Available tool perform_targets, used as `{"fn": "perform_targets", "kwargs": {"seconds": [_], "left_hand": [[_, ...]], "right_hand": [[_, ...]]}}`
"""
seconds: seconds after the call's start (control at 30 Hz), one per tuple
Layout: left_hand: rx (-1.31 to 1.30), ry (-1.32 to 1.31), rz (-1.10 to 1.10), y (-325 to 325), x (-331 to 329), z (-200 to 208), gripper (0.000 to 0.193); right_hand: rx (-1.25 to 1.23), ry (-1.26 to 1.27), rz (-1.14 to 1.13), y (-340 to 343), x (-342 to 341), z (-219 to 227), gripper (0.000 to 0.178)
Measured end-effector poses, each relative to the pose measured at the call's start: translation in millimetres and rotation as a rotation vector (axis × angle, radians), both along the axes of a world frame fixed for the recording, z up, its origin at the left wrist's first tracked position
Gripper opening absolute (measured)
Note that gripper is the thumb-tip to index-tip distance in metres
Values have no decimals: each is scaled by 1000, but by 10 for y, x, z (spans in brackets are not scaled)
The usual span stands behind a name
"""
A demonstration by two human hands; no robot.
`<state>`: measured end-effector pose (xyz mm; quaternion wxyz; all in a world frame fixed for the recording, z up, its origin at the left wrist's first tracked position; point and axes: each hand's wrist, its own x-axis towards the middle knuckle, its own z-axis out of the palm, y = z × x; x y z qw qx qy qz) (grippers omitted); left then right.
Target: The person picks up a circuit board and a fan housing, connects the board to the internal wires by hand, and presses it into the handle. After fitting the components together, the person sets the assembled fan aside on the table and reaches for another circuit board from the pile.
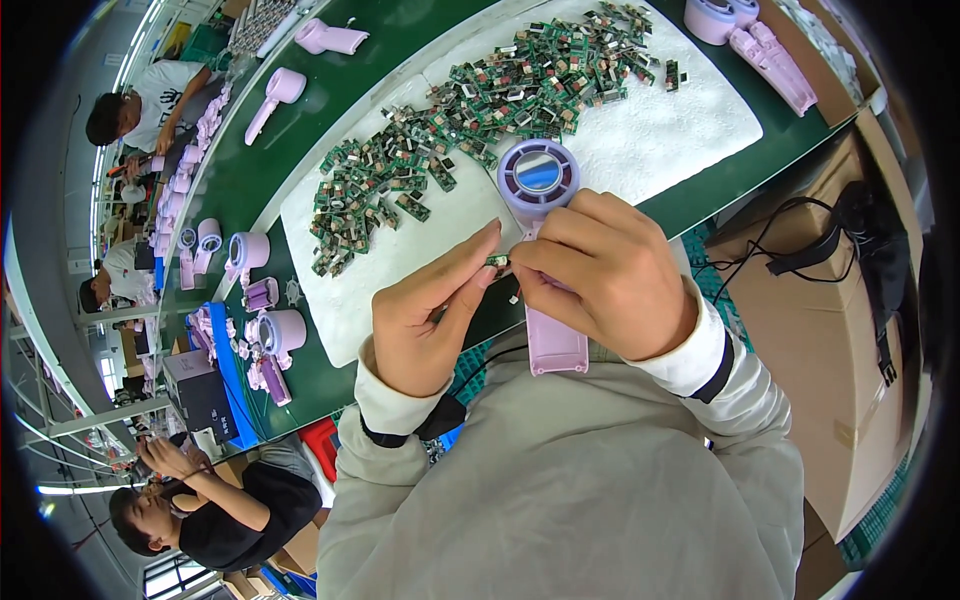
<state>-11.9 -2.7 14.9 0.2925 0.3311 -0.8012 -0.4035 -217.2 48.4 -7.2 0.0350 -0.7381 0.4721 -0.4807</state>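
Close in front of me, my left hand [425, 305] pinches a small green circuit board [497, 261] between thumb and fingers. My right hand [612, 268] meets it from the other side, its fingertips pressed together at the board's edge. Whatever they grip there is too small to make out. A tiny white piece [514, 298] hangs just below the fingertips. Under my hands lies a handheld fan housing [558, 342], with a pink open handle toward me and a round purple head [538, 178] with a shiny centre pointing away. My right hand covers part of its middle.
Many loose circuit boards [540, 80] are heaped on a white foam sheet [690, 130] on the green table [385, 30]. More pink fan parts [272, 100] lie to the left and far right. A large cardboard box [800, 350] stands at right. Co-workers [225, 500] sit along the left.
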Motion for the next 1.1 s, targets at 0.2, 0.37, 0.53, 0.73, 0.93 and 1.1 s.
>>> {"fn": "perform_targets", "kwargs": {"seconds": [0.2, 0.37, 0.53, 0.73, 0.93, 1.1], "left_hand": [[-53, -30, -19, 64, -10, -10, 33], [-301, 1, 163, 240, -192, -146, 36], [-465, 69, 270, 264, -265, -227, 37], [-200, 95, 183, 195, -206, -199, 37], [387, 350, 98, 137, -123, -234, 34], [416, 340, 49, 127, -88, -297, 34]], "right_hand": [[7, -9, 16, 21, 1, 1, 19], [78, -219, -53, 110, 128, 6, 19], [101, -334, -73, 74, 213, 32, 21], [128, -251, -71, 112, 35, 72, 22], [129, -115, 23, 185, -89, 204, 23], [183, -53, 95, 145, -107, 147, 24]]}}
